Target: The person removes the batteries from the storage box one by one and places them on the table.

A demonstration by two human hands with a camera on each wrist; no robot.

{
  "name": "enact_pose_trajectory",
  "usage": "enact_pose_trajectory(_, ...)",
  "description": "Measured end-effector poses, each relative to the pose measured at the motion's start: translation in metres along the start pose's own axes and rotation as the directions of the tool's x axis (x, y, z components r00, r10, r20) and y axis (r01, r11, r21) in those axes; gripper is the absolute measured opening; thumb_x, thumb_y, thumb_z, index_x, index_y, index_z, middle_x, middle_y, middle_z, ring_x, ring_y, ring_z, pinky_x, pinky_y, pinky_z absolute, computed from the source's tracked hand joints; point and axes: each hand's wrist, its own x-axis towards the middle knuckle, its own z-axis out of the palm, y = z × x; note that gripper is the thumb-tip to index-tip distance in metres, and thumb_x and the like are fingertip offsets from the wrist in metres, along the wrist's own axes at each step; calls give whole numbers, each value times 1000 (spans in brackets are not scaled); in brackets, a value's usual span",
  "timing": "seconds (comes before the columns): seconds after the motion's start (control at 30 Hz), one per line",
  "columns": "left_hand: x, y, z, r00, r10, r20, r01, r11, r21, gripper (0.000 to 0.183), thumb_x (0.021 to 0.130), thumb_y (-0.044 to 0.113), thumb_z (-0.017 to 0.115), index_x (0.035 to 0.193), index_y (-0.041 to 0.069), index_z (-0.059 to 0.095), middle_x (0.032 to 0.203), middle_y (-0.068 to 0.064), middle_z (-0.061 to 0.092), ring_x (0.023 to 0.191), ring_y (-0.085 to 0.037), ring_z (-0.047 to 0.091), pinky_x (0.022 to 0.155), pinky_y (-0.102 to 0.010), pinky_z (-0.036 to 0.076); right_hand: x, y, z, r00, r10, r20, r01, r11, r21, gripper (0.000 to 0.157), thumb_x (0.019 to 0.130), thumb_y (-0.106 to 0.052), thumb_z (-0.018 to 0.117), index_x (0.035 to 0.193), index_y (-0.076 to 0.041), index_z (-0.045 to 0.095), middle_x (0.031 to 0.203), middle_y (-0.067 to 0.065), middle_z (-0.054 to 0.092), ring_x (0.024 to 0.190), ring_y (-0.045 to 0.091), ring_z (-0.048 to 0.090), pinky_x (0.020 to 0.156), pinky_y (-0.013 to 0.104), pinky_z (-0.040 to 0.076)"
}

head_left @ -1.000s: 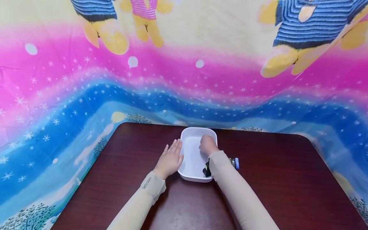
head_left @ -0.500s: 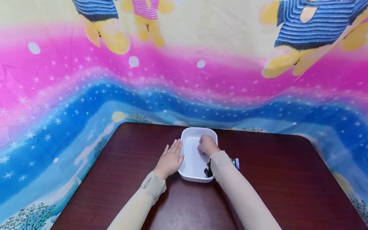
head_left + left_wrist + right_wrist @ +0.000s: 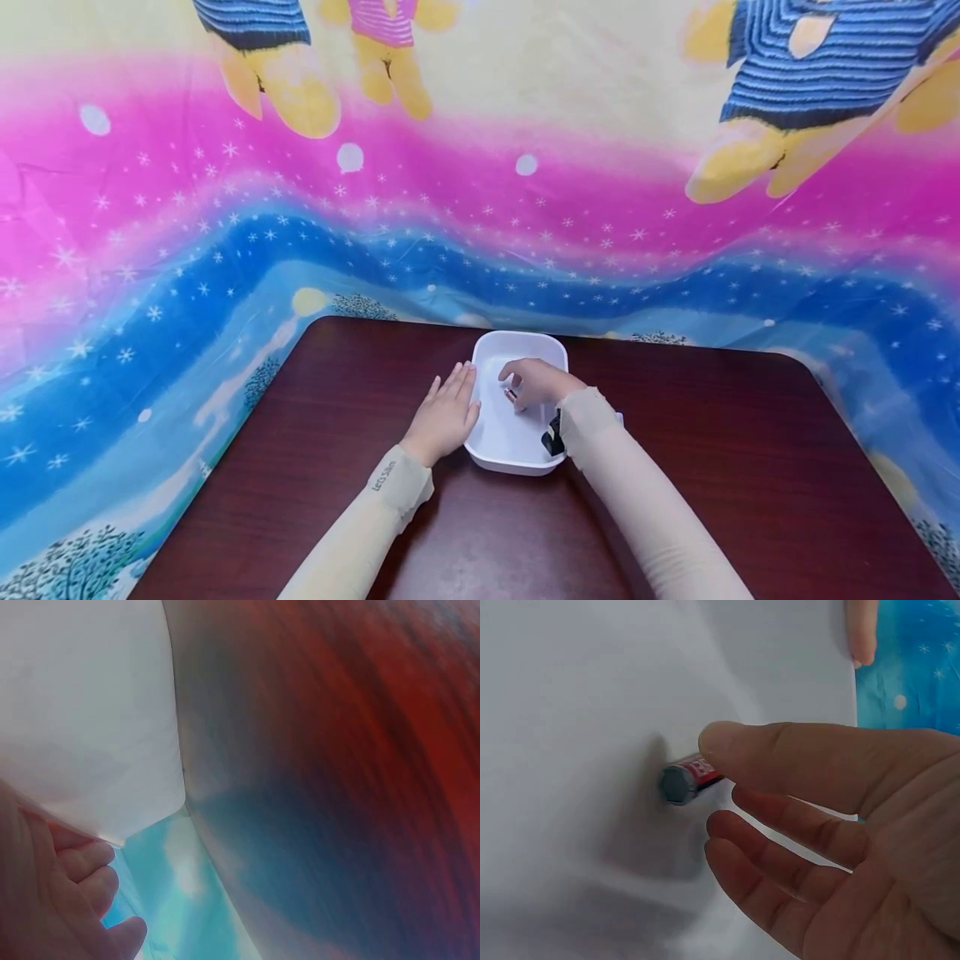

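A white tray stands on the dark table. Beside it, my left hand has straight fingers against the tray's left wall; in the left wrist view those fingers touch just under its rim. My right hand reaches into the tray from the right. Within its loosely bent fingers and thumb is a small cylindrical battery with a red-and-black label. In the right wrist view, the thumb overlaps the battery, and the thumb stands apart from three visible fingers; the other finger is hidden.
The dark wooden table extends on both sides of the tray. Behind it hangs a colourful cloth. A small item peeks out past the right sleeve, mostly hidden. A black device sits at the right wrist.
My right hand has loosened from a closed fist, its fingers spreading and shifting slightly left, so the battery now shows. The left hand stays where it was on the tray.
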Motion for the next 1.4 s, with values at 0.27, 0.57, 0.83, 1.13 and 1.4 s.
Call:
enact_pose_trajectory(0.27, 0, 0, 0, 1000, 4, 3, -4, 1000, 8, 58, 100, 34, 37, 149, 4, 23, 154, -7, 23, 142, -19, 15, 112, -47, 18, -2, 0, 8, 1000, -24, 20, 24, 1000, -4, 55, 71, 5, 76, 122, -7, 59, 103, 10, 63, 94, 22, 58, 82, 34, 48)
enact_pose_trajectory(0.57, 1, 0, -1, 1000, 5, 5, -5, 1000, 10, 59, 100, 35, 34, 149, 4, 22, 154, -7, 22, 142, -19, 15, 113, -45, 15, -2, 5, 5, 999, -8, 48, 9, 1000, -13, 57, 70, 12, 70, 122, -9, 59, 106, 10, 62, 91, 19, 56, 78, 32, 47)
enact_pose_trajectory(0.83, 1, -1, -1, 1000, 15, -2, -15, 1000, 12, 59, 100, 35, 34, 148, 3, 24, 153, -9, 24, 142, -20, 17, 112, -46, 17, 2, 10, 8, 999, -4, 32, 6, 999, -41, 57, 69, 13, 69, 119, -12, 60, 104, 7, 61, 91, 18, 55, 76, 30, 48)
enact_pose_trajectory(1.13, 2, -2, 2, 1000, 22, -16, -21, 1000, 21, 59, 100, 35, 33, 148, 3, 25, 153, -9, 25, 142, -20, 17, 111, -48, 20, 3, 12, 12, 1000, -21, -19, 21, 1000, -15, 53, 69, 12, 68, 117, -9, 61, 101, 6, 61, 90, 17, 55, 75, 30, 47)
enact_pose_trajectory(1.4, 2, -1, 1, 1000, 17, -17, -17, 1000, 5, 58, 100, 34, 36, 148, 3, 26, 153, -9, 26, 141, -21, 18, 111, -48, 20, 6, 16, 16, 997, -39, -65, 41, 999, 32, 49, 68, 7, 74, 114, -6, 62, 96, 5, 63, 86, 16, 55, 76, 29, 47)
